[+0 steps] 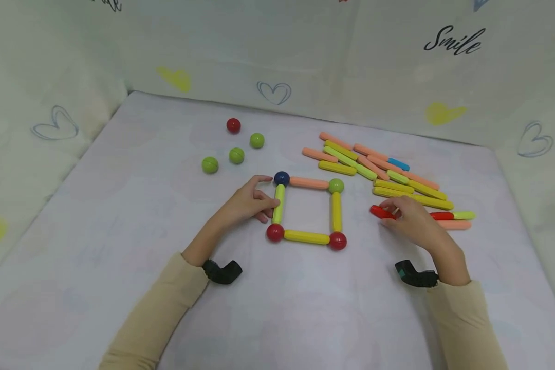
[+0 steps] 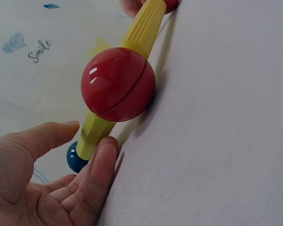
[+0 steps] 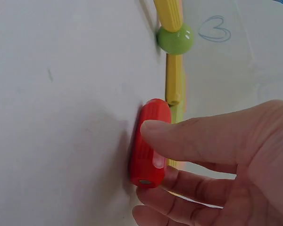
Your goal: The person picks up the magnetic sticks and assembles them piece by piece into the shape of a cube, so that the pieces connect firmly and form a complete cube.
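A square frame of magnetic rods and balls lies on the table, with a blue ball (image 1: 281,178), a green ball (image 1: 336,186) and two red balls (image 1: 275,233) at its corners. My left hand (image 1: 252,200) is at its left side, a fingertip against the yellow-green rod (image 1: 279,198); another finger reaches near the blue ball. In the left wrist view the fingers are spread around that rod without closing on it. On the right, my right hand (image 1: 409,221) pinches a short red rod (image 3: 151,143) between thumb and fingers, close to the tabletop.
Behind the right hand lie several loose rods, among them a yellow rod (image 1: 337,168), an orange rod (image 1: 335,140) and a blue rod (image 1: 399,164). A loose red ball (image 1: 233,126) and three green balls (image 1: 237,155) sit at the back left. Printed cloth walls (image 1: 305,61) border the table.
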The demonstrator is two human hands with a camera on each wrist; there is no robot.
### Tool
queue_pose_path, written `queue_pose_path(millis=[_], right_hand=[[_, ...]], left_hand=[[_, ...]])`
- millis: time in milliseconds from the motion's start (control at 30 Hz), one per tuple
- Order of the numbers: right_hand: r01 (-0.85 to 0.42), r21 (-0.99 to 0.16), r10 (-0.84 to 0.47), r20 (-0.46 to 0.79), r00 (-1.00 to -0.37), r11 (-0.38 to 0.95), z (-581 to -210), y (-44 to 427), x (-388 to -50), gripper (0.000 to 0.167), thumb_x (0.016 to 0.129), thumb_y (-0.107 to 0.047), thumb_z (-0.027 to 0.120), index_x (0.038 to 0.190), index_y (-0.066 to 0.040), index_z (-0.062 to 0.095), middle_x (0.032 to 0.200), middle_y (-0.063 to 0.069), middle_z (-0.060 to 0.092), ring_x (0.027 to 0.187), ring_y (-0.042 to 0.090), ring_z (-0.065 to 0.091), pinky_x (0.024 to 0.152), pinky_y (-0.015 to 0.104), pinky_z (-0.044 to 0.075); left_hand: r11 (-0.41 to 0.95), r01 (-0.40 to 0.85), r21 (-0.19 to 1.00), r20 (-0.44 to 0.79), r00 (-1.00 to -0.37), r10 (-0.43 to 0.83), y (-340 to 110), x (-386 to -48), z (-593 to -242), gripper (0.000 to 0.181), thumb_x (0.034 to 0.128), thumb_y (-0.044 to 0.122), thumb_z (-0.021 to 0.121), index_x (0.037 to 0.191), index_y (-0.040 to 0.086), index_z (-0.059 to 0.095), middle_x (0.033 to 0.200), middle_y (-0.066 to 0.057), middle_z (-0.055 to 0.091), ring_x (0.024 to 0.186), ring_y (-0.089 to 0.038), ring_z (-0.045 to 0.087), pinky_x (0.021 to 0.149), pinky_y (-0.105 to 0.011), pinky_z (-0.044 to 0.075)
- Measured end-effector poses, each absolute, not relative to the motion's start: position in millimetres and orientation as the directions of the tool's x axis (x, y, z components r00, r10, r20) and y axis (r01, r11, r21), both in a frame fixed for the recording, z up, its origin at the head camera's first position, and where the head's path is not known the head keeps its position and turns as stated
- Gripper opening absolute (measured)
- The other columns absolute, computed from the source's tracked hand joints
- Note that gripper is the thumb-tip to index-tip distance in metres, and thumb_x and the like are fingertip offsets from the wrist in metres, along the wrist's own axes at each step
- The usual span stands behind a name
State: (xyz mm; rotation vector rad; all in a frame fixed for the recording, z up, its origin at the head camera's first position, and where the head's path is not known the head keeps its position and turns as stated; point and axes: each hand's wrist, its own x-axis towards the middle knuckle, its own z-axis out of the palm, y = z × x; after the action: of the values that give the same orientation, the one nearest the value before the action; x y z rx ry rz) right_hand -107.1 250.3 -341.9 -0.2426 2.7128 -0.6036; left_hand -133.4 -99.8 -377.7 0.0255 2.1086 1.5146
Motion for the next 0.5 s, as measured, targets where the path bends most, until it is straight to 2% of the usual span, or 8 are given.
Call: queue_pose_path(millis=[133,333,500], right_hand=[[-0.08,-0.422,-0.221,-0.298,-0.929,0.903,-349.1,249.5,-105.1,0.037,0.086,-0.01,0.064,0.117,0.007,0.055,0.103,0.022,0.057,0.091,0.033,0.05,0.08,0.046,0.048],[-0.036,-0.413,-0.172,-0.296,-0.939,0.91,-349.1,244.2,-103.3,0.039,0.088,-0.019,0.064,0.116,0.007,0.056,0.089,0.015,0.056,0.083,0.026,0.048,0.067,0.031,0.044],[-0.007,-0.434,-0.135,-0.266,-0.955,0.901,-344.6,236.5,-100.3,0.041,0.089,-0.024,0.062,0.116,0.006,0.055,0.088,0.015,0.056,0.08,0.024,0.049,0.064,0.026,0.041]], left_hand=[[0.408,-0.262,0.875,-0.401,-0.863,0.307,-96.6,-131.6,-377.5,0.071,0.0866,0.022,0.066,0.144,0.018,0.024,0.091,-0.01,0.065,0.068,-0.016,0.062,0.063,-0.025,0.053],[0.448,-0.248,0.859,-0.403,-0.868,0.291,-94.3,-133.6,-378.3,0.074,0.0851,0.025,0.068,0.144,0.018,0.023,0.089,-0.009,0.064,0.068,-0.017,0.061,0.063,-0.025,0.053],[0.454,-0.26,0.852,-0.411,-0.87,0.273,-93.8,-136.3,-379.8,0.075,0.0843,0.026,0.069,0.144,0.02,0.024,0.088,-0.01,0.064,0.069,-0.017,0.062,0.063,-0.026,0.055]])
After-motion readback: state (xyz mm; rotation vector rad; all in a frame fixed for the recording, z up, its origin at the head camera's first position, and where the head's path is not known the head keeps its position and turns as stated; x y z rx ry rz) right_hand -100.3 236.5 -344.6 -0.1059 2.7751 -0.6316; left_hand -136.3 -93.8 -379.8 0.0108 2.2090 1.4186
